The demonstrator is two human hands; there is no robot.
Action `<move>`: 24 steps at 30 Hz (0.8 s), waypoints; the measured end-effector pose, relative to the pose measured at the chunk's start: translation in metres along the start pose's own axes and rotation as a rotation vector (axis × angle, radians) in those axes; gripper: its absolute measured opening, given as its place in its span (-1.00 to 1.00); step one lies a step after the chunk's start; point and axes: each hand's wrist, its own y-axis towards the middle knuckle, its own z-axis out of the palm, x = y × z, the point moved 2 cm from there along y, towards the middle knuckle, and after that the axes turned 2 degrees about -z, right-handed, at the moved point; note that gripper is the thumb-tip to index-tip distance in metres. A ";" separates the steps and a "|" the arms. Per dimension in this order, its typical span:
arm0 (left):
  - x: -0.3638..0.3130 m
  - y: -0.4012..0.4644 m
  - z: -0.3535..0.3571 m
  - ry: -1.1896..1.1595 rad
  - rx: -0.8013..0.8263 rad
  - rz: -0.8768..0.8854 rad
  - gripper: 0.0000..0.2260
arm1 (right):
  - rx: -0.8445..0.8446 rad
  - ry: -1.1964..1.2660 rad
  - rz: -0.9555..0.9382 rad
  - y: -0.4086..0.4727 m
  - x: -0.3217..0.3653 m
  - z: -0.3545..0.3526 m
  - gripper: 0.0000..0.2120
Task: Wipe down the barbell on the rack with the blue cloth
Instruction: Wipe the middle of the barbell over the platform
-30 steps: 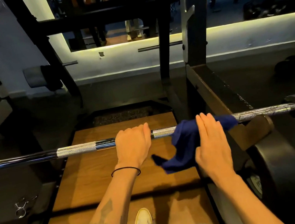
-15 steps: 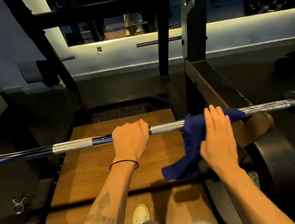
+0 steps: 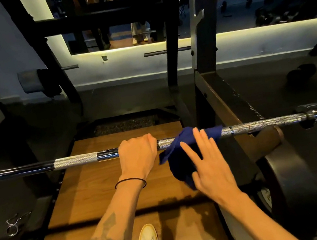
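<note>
Now your left hand point(image 3: 137, 154) curls knuckles-up around the barbell point(image 3: 76, 160) on the rack; just right, your right hand point(image 3: 207, 163), fingers straight and spread, presses the blue cloth point(image 3: 180, 154) draped over it

The barbell point(image 3: 76, 160) is glossy metal with rough knurled bands; the cloth point(image 3: 177, 158) is soft matt fabric; the platform point(image 3: 105, 183) is smooth wood.

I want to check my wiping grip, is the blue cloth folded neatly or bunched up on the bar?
Bunched. The blue cloth drapes over the barbell in loose folds, hanging below it under the right hand.
</note>
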 end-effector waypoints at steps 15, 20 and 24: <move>-0.001 0.003 0.002 -0.002 0.011 -0.040 -0.86 | -0.076 -0.011 0.302 0.026 0.028 0.006 -0.09; 0.003 0.004 -0.001 -0.031 0.024 -0.021 -0.85 | 0.058 -0.104 -0.021 0.020 0.010 0.002 -0.08; 0.000 0.005 -0.001 -0.011 0.020 -0.022 -0.84 | -0.016 -0.103 0.283 -0.005 -0.051 -0.016 -0.02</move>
